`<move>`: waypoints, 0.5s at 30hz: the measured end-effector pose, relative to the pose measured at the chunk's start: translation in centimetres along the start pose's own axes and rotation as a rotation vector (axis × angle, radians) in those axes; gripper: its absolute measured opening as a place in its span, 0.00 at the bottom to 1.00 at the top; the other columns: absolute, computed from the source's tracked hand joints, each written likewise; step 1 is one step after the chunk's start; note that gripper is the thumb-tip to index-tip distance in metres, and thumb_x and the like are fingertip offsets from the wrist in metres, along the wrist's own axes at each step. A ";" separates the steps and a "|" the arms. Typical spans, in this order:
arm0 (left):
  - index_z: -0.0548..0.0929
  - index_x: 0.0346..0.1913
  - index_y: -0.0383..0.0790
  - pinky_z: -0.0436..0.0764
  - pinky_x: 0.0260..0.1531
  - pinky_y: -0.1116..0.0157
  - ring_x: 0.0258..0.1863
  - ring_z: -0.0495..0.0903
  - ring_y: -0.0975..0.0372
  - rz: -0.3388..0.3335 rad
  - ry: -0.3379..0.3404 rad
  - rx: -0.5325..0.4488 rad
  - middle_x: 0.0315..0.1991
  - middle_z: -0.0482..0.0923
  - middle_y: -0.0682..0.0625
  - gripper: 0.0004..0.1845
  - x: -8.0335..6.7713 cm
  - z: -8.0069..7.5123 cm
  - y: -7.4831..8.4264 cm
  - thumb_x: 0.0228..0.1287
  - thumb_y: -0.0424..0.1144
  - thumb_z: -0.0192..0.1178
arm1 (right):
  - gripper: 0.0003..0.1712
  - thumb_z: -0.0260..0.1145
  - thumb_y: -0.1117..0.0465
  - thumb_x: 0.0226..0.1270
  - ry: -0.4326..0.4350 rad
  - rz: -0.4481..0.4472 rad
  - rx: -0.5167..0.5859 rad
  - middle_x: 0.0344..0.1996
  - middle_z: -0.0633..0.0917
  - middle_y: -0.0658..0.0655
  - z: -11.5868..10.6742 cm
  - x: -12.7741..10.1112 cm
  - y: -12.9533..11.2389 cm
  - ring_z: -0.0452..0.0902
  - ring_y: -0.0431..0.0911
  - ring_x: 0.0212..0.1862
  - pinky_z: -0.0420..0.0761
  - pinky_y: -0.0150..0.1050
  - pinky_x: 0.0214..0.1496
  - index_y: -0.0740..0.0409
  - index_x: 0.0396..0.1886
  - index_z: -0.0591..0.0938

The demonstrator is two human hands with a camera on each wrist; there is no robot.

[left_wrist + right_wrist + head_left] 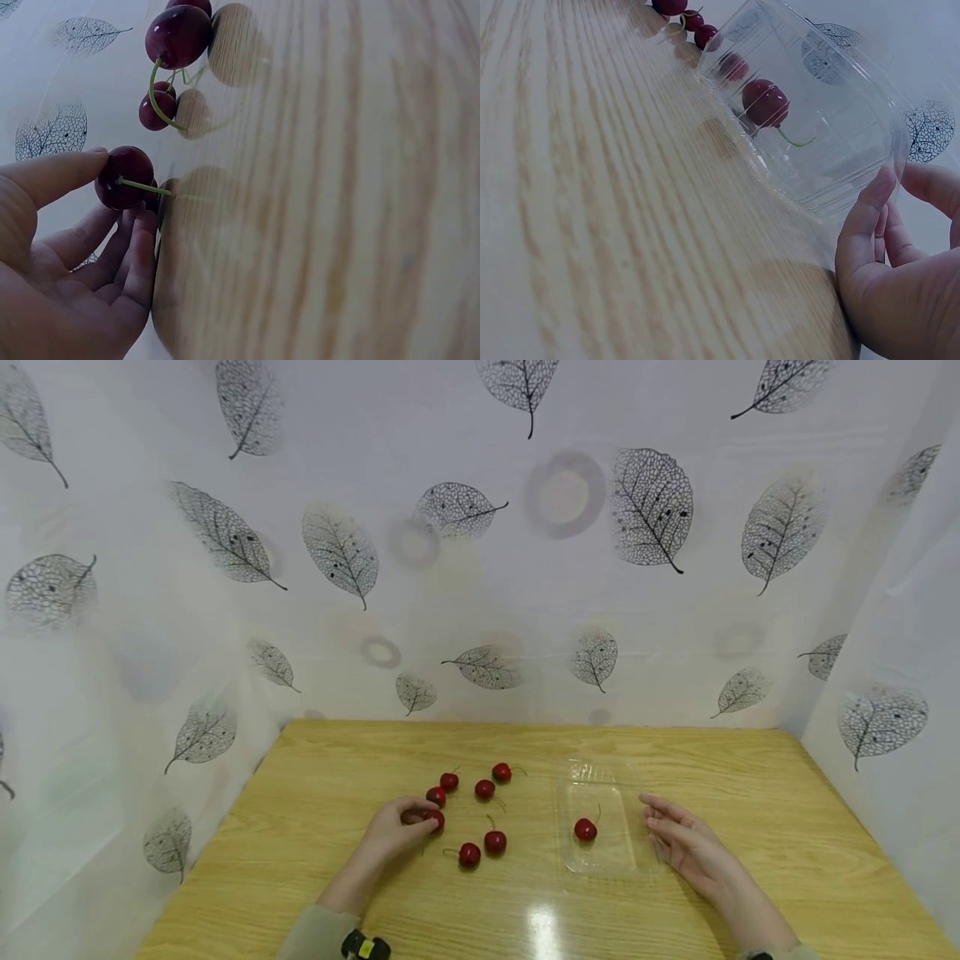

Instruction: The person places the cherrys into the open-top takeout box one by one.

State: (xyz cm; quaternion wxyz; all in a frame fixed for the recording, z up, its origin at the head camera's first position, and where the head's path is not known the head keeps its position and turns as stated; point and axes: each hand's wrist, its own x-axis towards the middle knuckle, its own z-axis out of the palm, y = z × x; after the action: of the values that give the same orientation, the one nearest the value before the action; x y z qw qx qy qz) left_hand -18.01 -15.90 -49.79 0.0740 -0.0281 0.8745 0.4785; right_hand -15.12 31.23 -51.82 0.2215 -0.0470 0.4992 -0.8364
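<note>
My left hand (pixel 396 827) pinches a dark red cherry (pixel 124 177) between thumb and fingertips, low over the wooden table. Its green stem points toward the tabletop. Just beyond that hand lie two more cherries, one (pixel 437 796) close to the held one. A shallow clear plastic container (pixel 573 863) stands right of centre, with one stemmed cherry (pixel 586 829) lying inside. At the container's right edge, my right hand (pixel 693 852) has thumb and fingers on either side of the rim, as the right wrist view shows.
Between the left hand and the container several loose cherries lie on the table (pixel 315 777), among them one (pixel 495 842) near the middle and another (pixel 502 772) farther back. A white curtain (pixel 465 602) with leaf prints hangs behind the table and along both sides.
</note>
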 end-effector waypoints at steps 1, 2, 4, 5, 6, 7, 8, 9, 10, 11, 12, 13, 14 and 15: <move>0.89 0.50 0.36 0.83 0.46 0.60 0.45 0.83 0.58 0.001 0.001 -0.003 0.49 0.87 0.44 0.10 0.0 0.0 0.1 0.68 0.33 0.71 | 0.26 0.49 0.70 0.86 0.004 0.001 -0.003 0.51 0.83 0.40 0.0 0.0 0.0 0.82 0.31 0.52 0.84 0.25 0.55 0.36 0.59 0.85; 0.89 0.50 0.36 0.83 0.47 0.59 0.45 0.83 0.58 0.006 0.002 -0.005 0.49 0.88 0.44 0.10 0.0 0.0 0.1 0.68 0.33 0.71 | 0.26 0.49 0.70 0.86 0.006 0.001 -0.004 0.51 0.83 0.40 0.0 0.0 0.0 0.82 0.31 0.52 0.84 0.25 0.55 0.36 0.59 0.85; 0.89 0.51 0.36 0.85 0.48 0.58 0.45 0.84 0.57 0.011 0.001 -0.018 0.50 0.88 0.44 0.10 -0.1 0.0 0.2 0.68 0.32 0.71 | 0.26 0.49 0.70 0.86 0.010 0.000 -0.007 0.51 0.82 0.40 0.0 0.0 0.0 0.82 0.31 0.52 0.84 0.25 0.55 0.36 0.59 0.85; 0.89 0.51 0.35 0.85 0.49 0.57 0.46 0.85 0.57 0.013 0.000 -0.028 0.50 0.88 0.43 0.10 -0.1 0.0 0.2 0.68 0.32 0.71 | 0.26 0.49 0.70 0.86 0.009 0.000 -0.006 0.51 0.83 0.40 0.0 0.0 0.0 0.82 0.31 0.52 0.84 0.25 0.55 0.36 0.59 0.85; 0.89 0.51 0.35 0.86 0.49 0.57 0.46 0.85 0.57 0.015 -0.001 -0.037 0.50 0.88 0.43 0.10 -0.1 0.0 0.3 0.68 0.31 0.71 | 0.26 0.49 0.70 0.86 0.008 -0.002 -0.005 0.51 0.83 0.40 0.0 0.0 0.1 0.82 0.32 0.52 0.84 0.25 0.54 0.37 0.59 0.85; 0.89 0.51 0.34 0.86 0.49 0.56 0.46 0.85 0.57 0.016 -0.002 -0.045 0.49 0.88 0.43 0.10 -0.1 0.0 0.3 0.68 0.31 0.71 | 0.26 0.49 0.70 0.86 0.006 -0.004 -0.004 0.50 0.83 0.40 0.0 0.0 0.1 0.82 0.32 0.52 0.84 0.25 0.54 0.37 0.59 0.85; 0.89 0.51 0.34 0.86 0.49 0.57 0.46 0.85 0.57 0.019 -0.002 -0.053 0.49 0.88 0.43 0.10 -0.1 0.0 0.4 0.68 0.31 0.71 | 0.26 0.49 0.70 0.86 0.003 -0.006 -0.002 0.50 0.83 0.40 0.0 0.0 0.1 0.82 0.32 0.52 0.84 0.25 0.54 0.37 0.59 0.85; 0.89 0.51 0.34 0.86 0.49 0.57 0.46 0.85 0.57 0.019 -0.003 -0.061 0.49 0.88 0.43 0.10 -0.2 0.1 0.4 0.68 0.30 0.71 | 0.26 0.49 0.70 0.86 -0.001 -0.009 -0.001 0.50 0.83 0.40 0.0 0.0 0.1 0.82 0.32 0.52 0.84 0.25 0.54 0.37 0.60 0.85; 0.89 0.51 0.34 0.86 0.48 0.58 0.45 0.86 0.57 0.019 -0.002 -0.067 0.49 0.88 0.43 0.10 -0.2 0.1 0.5 0.68 0.30 0.71 | 0.26 0.49 0.70 0.86 -0.005 -0.010 0.003 0.50 0.84 0.40 0.0 0.0 0.1 0.82 0.32 0.51 0.84 0.25 0.54 0.38 0.60 0.85; 0.89 0.50 0.34 0.86 0.48 0.59 0.45 0.86 0.57 0.022 0.000 -0.071 0.49 0.88 0.43 0.10 -0.2 0.2 0.6 0.68 0.30 0.71 | 0.26 0.49 0.70 0.86 -0.009 -0.012 0.005 0.50 0.84 0.40 0.0 0.0 0.1 0.82 0.32 0.51 0.84 0.25 0.54 0.38 0.60 0.85; 0.89 0.50 0.34 0.86 0.48 0.59 0.45 0.86 0.57 0.025 0.001 -0.074 0.49 0.88 0.43 0.10 -0.2 0.2 0.6 0.68 0.30 0.71 | 0.26 0.48 0.70 0.86 -0.012 -0.013 0.007 0.50 0.84 0.40 0.0 0.0 0.1 0.82 0.32 0.52 0.84 0.26 0.54 0.38 0.60 0.85; 0.89 0.50 0.34 0.86 0.48 0.60 0.45 0.86 0.57 0.034 0.003 -0.074 0.49 0.88 0.43 0.10 -0.2 0.2 0.7 0.68 0.30 0.71 | 0.26 0.48 0.70 0.86 -0.016 -0.014 0.009 0.50 0.84 0.40 0.0 0.0 0.1 0.82 0.32 0.52 0.84 0.26 0.55 0.38 0.60 0.85; 0.89 0.50 0.34 0.86 0.47 0.60 0.45 0.86 0.56 0.044 0.005 -0.075 0.49 0.89 0.42 0.10 -0.2 0.3 0.8 0.67 0.30 0.71 | 0.26 0.48 0.70 0.86 -0.019 -0.014 0.011 0.50 0.84 0.40 0.0 0.0 0.1 0.82 0.32 0.52 0.84 0.26 0.55 0.38 0.60 0.85; 0.89 0.50 0.34 0.86 0.47 0.61 0.45 0.86 0.57 0.048 0.006 -0.077 0.49 0.89 0.42 0.10 -0.2 0.3 0.9 0.67 0.30 0.71 | 0.26 0.48 0.70 0.86 -0.022 -0.015 0.012 0.50 0.84 0.40 0.0 0.0 0.1 0.82 0.32 0.52 0.84 0.26 0.55 0.38 0.60 0.85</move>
State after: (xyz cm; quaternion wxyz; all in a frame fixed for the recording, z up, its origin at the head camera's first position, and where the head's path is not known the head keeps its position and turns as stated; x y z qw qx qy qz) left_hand -17.93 -15.17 -49.19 0.0589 -0.0115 0.8561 0.5133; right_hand -15.10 31.19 -51.88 0.2210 -0.0584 0.4915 -0.8403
